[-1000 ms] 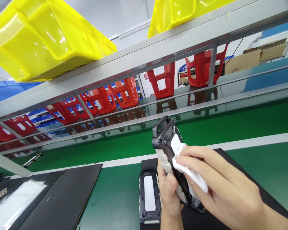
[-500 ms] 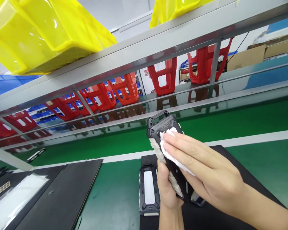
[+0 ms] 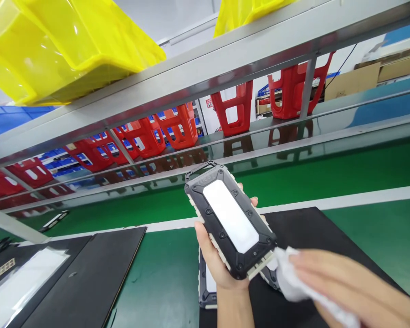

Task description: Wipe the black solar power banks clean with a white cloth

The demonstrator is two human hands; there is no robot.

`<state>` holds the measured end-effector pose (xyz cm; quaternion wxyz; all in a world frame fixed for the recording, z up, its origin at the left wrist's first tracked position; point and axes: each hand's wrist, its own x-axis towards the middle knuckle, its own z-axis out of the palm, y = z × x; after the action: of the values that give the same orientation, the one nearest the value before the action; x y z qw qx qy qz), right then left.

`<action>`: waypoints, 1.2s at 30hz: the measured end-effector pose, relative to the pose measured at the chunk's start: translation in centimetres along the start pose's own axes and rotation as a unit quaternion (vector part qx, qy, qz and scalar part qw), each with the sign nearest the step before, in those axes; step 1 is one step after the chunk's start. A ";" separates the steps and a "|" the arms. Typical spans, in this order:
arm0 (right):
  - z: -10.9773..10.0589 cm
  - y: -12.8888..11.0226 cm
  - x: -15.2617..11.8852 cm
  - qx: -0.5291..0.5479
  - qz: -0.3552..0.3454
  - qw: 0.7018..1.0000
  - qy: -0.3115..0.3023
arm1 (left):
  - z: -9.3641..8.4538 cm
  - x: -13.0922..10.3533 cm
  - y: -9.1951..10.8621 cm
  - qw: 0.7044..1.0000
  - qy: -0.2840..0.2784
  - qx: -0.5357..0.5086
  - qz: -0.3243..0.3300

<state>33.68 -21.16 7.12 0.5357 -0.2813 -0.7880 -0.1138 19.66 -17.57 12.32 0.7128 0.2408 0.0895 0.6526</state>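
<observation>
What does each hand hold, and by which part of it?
Left hand: white-panelled black device, by its long side edges. Right hand: white cloth, gripped part too blurred.

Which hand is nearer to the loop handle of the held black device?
Left. The left hand grips the device below its loop handle; the right hand, holding white cloth, is near the opposite end.

your right hand (image 3: 355, 282) and the cloth (image 3: 289, 275) are blurred — the hand runs off the lower right. the held device (image 3: 230, 216) covers much of your left hand (image 3: 222, 272) and part of the left device (image 3: 208, 298); the right device (image 3: 272, 276) is mostly hidden too. the lettering (image 3: 205, 179) is unreadable — and the top edge crops the yellow bin (image 3: 71, 50).
</observation>
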 end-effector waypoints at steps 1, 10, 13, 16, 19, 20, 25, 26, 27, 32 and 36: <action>-0.2 0.3 0.8 0.002 0.014 1.000 0.013 | 0.1 0.0 0.0 1.000 0.008 0.007 0.003; -0.6 1.1 0.7 0.094 0.046 0.994 -0.040 | 0.9 -0.2 0.2 1.000 -0.008 0.007 0.002; -0.5 1.0 1.0 0.177 0.208 0.962 -0.020 | 1.1 0.0 0.1 1.000 -0.017 0.002 -0.007; 0.7 0.8 2.4 0.252 0.258 0.932 0.040 | 0.6 0.1 -0.5 0.999 -0.023 -0.015 -0.022; 1.8 0.6 3.3 0.382 0.269 0.884 0.015 | -0.4 0.5 -0.9 0.999 0.000 -0.003 -0.040; 1.9 0.5 3.4 0.413 0.277 0.868 0.001 | -0.7 0.6 -1.0 0.998 0.025 0.020 -0.048; 1.8 0.8 2.9 0.230 0.221 0.948 0.025 | -1.1 1.1 -1.2 0.963 0.140 0.224 0.056; 2.0 0.8 2.8 0.156 0.185 0.970 0.034 | -1.0 1.0 -1.4 0.958 0.131 0.242 0.074; 2.1 0.9 2.6 0.087 0.142 0.985 0.044 | -0.9 0.8 -1.5 0.957 0.122 0.251 0.077; 2.5 0.6 1.9 -0.039 0.003 0.998 0.047 | -0.9 0.2 -1.8 0.977 0.103 0.185 -0.003; 0.9 0.0 1.7 0.059 0.091 0.994 0.006 | -0.9 0.5 -1.2 0.998 -0.008 0.051 -0.024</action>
<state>32.55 -20.15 8.30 0.5641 -0.3189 -0.7614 -0.0193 20.44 -16.94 11.07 0.7156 0.2798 0.1222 0.6282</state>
